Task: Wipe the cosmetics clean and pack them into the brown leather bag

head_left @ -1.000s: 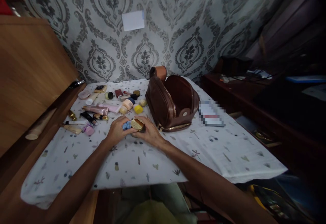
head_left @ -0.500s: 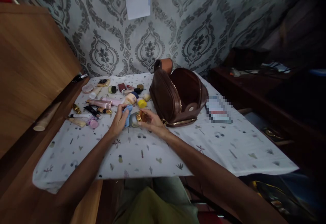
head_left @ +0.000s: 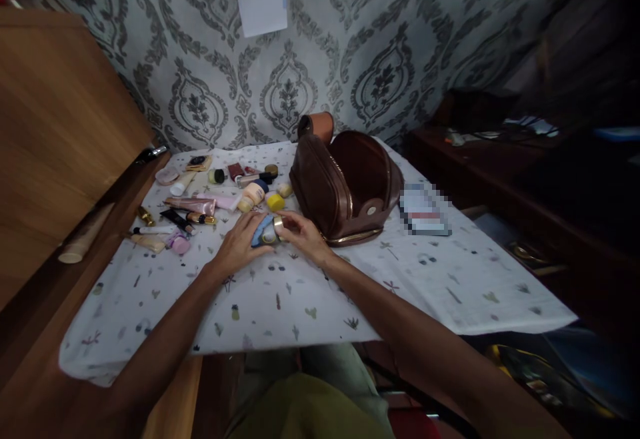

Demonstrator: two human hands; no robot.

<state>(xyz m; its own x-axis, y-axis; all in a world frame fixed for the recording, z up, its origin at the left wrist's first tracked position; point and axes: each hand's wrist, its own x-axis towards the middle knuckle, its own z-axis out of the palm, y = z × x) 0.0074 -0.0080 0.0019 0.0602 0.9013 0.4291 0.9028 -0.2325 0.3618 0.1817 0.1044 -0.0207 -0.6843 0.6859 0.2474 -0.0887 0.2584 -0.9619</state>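
Both my hands meet near the middle of the cloth-covered table (head_left: 350,292). My left hand (head_left: 240,242) presses a small blue cloth (head_left: 261,231) against a little jar with a gold band (head_left: 274,229). My right hand (head_left: 305,232) pinches that jar from the right side. Just to the right stands an open brown leather toiletry bag (head_left: 345,186), its inside showing dark.
Several cosmetics lie scattered at the back left: tubes (head_left: 193,204), small pots (head_left: 216,176), a yellow-capped jar (head_left: 275,202), a pink compact (head_left: 179,244). A flat packet (head_left: 424,209) lies right of the bag. A wooden panel (head_left: 55,132) flanks the left, a dark side table (head_left: 500,159) the right.
My hands have lifted slightly and come back down with the jar. The blue cloth has shifted from the jar's left side onto it. The camera has drifted a little.
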